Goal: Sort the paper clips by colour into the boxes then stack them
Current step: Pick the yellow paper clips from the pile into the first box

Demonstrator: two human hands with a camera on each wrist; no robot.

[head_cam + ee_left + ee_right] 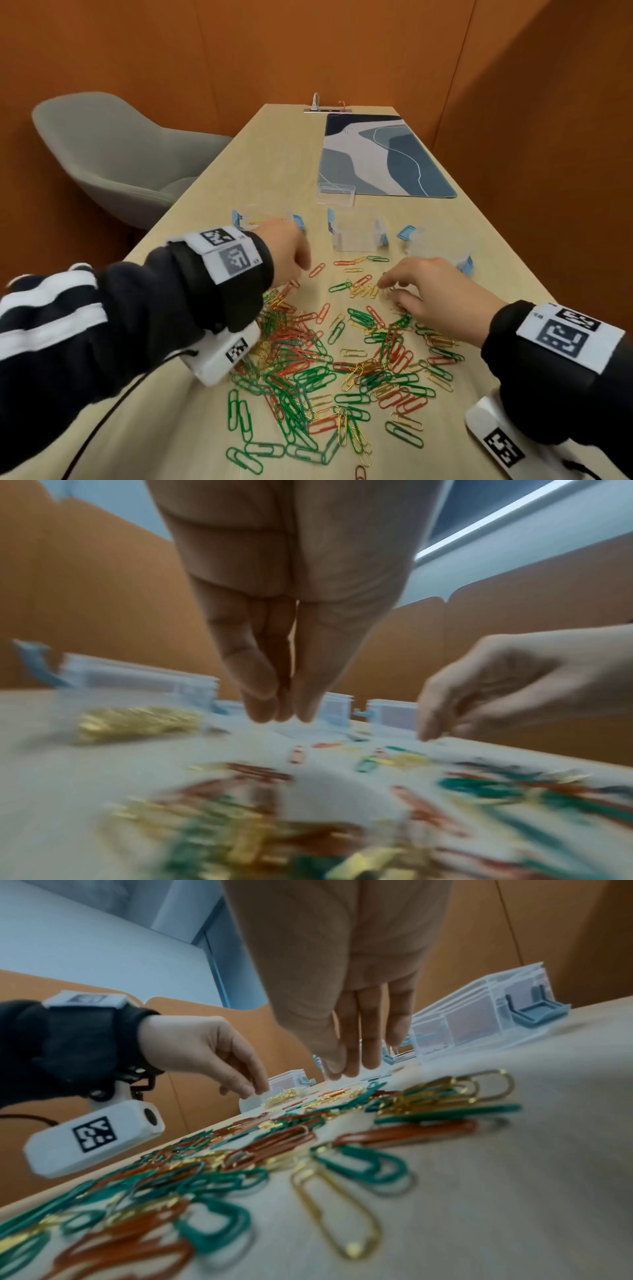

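- The left clear box [265,219] holds gold clips; the middle box [358,233] looks empty; the right box [435,246] shows no contents you can make out.
- Your left hand [291,253] hovers, fingertips [274,710] drawn together, holding nothing visible.
- Your right hand [431,294] pinches at gold clips [366,291] on the worktop [191,428].
- The mixed paper clips [325,370] lie between your wrists.
- A spare lid [335,193] and a blue mat [383,157] lie beyond.

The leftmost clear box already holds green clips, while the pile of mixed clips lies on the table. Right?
Not quite: the clips in the leftmost clear box are gold, not green, as the left wrist view shows. The pile of mixed clips does lie on the table.
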